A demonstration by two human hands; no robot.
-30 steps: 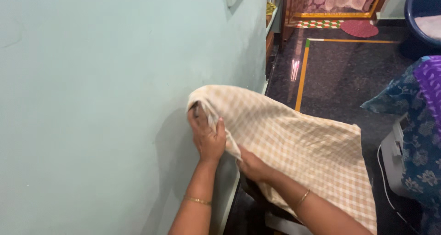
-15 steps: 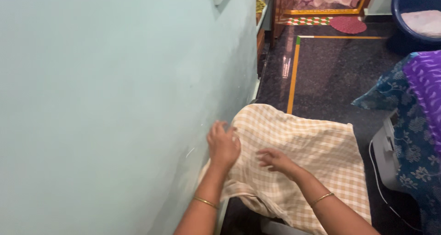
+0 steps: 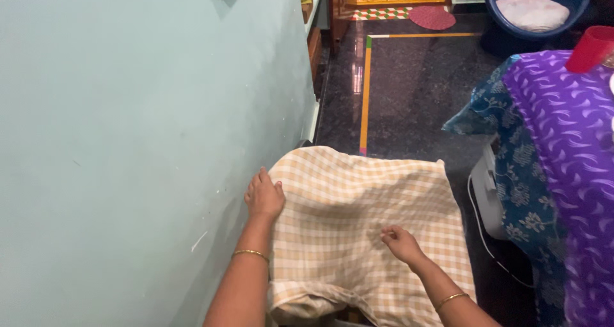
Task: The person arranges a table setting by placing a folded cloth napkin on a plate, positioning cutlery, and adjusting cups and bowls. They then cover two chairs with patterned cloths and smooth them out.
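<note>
The pale green wall (image 3: 128, 141) filled the whole left side of the view, and the dark polished floor (image 3: 416, 97) with its yellow inlaid stripe (image 3: 365, 90) ran away beside it toward the doorway. On the right stood a surface draped in purple patterned cloth (image 3: 563, 161) over a blue flowered cloth (image 3: 511, 173), with a red cup (image 3: 590, 48) resting at its far edge. Up in the far corner sat a blue tub (image 3: 505, 1) holding a white bundle (image 3: 533, 12), and a round red mat (image 3: 432, 17) lay on the floor near it. Down the middle, right against the wall, the beige checked cloth (image 3: 364, 218) lay spread flat over some low piece of furniture, its near edge hanging loose and bunched; what was under it could not be made out. The left hand (image 3: 264, 196) lay palm down on the cloth's left edge just beside the wall, fingers together and flat, gripping nothing. The right hand (image 3: 400, 242) rested on the cloth's middle with its fingers curled in, fingertips on the fabric; whether it pinched a fold could not be told. A thin gold bangle (image 3: 251, 254) showed on each wrist.
</note>
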